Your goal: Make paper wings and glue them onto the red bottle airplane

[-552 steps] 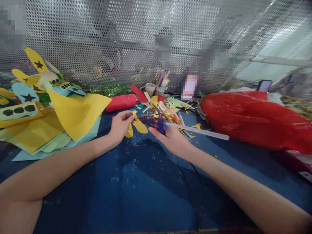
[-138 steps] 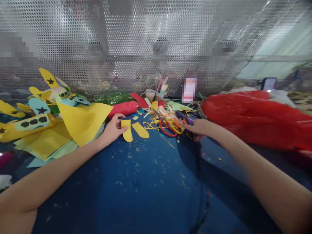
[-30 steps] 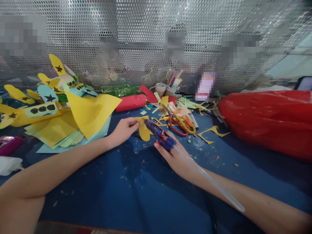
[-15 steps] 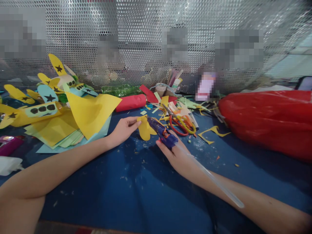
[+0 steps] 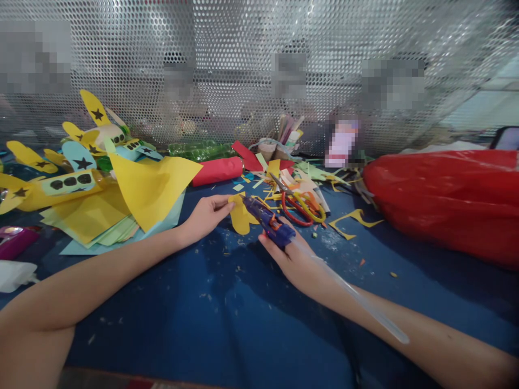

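My left hand (image 5: 208, 216) pinches the left edge of a yellow paper cutout (image 5: 240, 218) with rounded lobes, held just over the blue table (image 5: 194, 329). In my right hand (image 5: 290, 251) is a dark blue hot glue gun (image 5: 265, 219), its nozzle at the upper part of the cutout. I cannot tell whether the nozzle touches the paper. A long clear glue stick (image 5: 365, 305) sticks out of the gun's back, over my right forearm. Scissors (image 5: 302, 208) with red and yellow handles lie just beyond the gun.
Paper-covered bottle planes (image 5: 60, 186) and coloured paper sheets (image 5: 154, 183) crowd the left. Behind the cutout lie a red-wrapped roll (image 5: 217, 171) and a green bottle (image 5: 203, 151). Paper scraps (image 5: 357, 219) are scattered right of centre. A red bag (image 5: 441, 200) occupies the right; a perforated metal screen (image 5: 243, 81) stands behind.
The glue gun's nozzle has shifted slightly left along the top of the yellow cutout. My left hand keeps its pinch, almost still.
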`<state>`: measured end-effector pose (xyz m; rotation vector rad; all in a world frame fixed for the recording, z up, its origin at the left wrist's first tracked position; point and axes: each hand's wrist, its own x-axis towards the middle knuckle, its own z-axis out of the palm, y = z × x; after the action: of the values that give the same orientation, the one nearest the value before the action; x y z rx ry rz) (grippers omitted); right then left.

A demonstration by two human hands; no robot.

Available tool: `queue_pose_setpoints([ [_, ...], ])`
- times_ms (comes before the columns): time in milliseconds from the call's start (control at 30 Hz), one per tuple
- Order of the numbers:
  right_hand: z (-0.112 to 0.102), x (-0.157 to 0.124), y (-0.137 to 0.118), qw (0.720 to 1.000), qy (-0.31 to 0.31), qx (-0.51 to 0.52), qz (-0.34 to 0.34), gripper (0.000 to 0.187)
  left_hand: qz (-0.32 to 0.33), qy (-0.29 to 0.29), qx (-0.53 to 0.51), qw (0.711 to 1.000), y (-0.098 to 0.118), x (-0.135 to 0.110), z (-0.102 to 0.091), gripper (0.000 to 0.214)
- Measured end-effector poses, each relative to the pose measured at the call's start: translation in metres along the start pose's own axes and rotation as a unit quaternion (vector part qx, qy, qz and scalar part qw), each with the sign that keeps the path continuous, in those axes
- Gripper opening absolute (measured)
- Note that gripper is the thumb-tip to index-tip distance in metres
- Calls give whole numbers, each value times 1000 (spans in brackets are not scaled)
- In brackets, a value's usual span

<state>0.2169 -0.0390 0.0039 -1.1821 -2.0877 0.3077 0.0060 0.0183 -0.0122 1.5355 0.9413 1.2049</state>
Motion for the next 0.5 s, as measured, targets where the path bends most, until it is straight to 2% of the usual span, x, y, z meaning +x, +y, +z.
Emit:
queue_pose_setpoints([
  [133,-1,0,-2,1000,-12,7,8,42,1,1,0,1000,-3,1,-1,39],
  [500,2,0,3,1000,4,-1,9,47,9,-2,5,1000,-1,0,0,34],
])
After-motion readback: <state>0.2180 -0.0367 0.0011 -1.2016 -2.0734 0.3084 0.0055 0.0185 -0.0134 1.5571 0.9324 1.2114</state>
